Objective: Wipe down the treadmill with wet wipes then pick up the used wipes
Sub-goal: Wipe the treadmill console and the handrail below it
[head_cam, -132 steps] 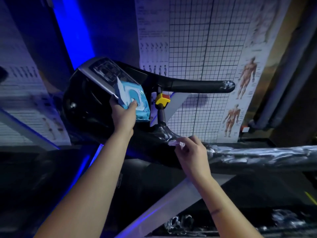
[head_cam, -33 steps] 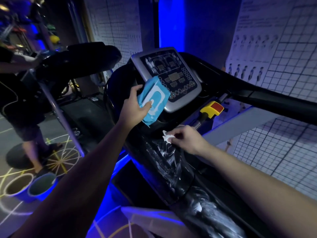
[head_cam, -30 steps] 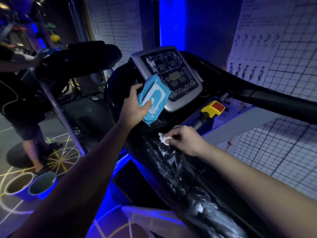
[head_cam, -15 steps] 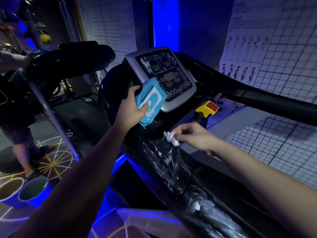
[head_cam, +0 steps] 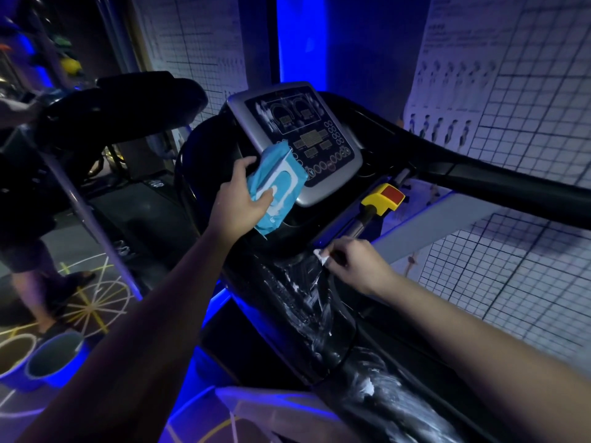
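Your left hand (head_cam: 240, 203) grips the blue wipes pack (head_cam: 278, 187), which overlaps the console's (head_cam: 297, 135) lower left edge. At 5 o'clock from the pack, your right hand (head_cam: 358, 263) pinches a small white wipe (head_cam: 321, 255) against the treadmill's (head_cam: 297, 302) streaked black frame.

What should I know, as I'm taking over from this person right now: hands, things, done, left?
Left hand holds the blue wipes pack in front of the console.
Right hand pinches a small white wipe at the upper end of the black handrail, below the yellow stop switch.
Done: wet streaks on handrail and console.
Left: other surfaces, then pick up the white scrap lying lower on the rail.
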`<state>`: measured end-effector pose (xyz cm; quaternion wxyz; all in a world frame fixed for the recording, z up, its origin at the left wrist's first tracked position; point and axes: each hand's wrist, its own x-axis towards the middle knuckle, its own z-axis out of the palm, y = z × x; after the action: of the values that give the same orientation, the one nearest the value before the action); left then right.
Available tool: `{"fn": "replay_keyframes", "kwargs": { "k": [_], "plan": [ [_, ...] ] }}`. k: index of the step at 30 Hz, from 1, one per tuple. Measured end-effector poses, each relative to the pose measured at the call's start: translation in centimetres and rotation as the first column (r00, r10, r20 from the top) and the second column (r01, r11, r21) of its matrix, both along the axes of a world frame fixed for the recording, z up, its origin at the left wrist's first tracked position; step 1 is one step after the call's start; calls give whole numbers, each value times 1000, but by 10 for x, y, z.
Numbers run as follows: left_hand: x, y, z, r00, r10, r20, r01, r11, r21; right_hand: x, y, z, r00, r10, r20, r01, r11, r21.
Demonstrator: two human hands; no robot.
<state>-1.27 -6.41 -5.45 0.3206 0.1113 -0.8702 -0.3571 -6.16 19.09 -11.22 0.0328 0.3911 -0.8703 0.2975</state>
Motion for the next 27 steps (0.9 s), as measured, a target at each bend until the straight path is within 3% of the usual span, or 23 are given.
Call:
{"fn": "replay_keyframes", "kwargs": {
  "k": [5, 9, 14, 20, 23, 25, 27],
  "plan": [
    [3, 3, 0, 1000, 5, 5, -5, 1000, -22, 16, 11, 2, 978, 143, 152, -137, 989, -46],
    [5, 5, 1, 1000, 26, 17, -25, 1000, -18, 22, 22, 18, 803, 281, 525, -262, 958, -113],
    [8, 9, 3, 1000, 12, 29, -10, 998, -60, 11, 6, 24, 679, 187, 710, 39, 956, -289],
    [8, 8, 1, 1000, 9, 22, -7, 994, -107, -10, -14, 10, 871, 17, 492, 87, 978, -189],
    [6, 6, -1, 1000, 24, -14, -25, 996, -86, -5, -15, 9, 962, -3, 273, 44, 988, -145],
    [6, 6, 0, 999, 29, -29, -31, 997, -75, 0, -14, 8, 995, -14, 101, 26, 993, -119],
    [6, 5, 0, 999, 26, -31, -28, 997, -71, 6, -12, 5, 999, 16, 34, -12, 994, -110]
  ]
}}
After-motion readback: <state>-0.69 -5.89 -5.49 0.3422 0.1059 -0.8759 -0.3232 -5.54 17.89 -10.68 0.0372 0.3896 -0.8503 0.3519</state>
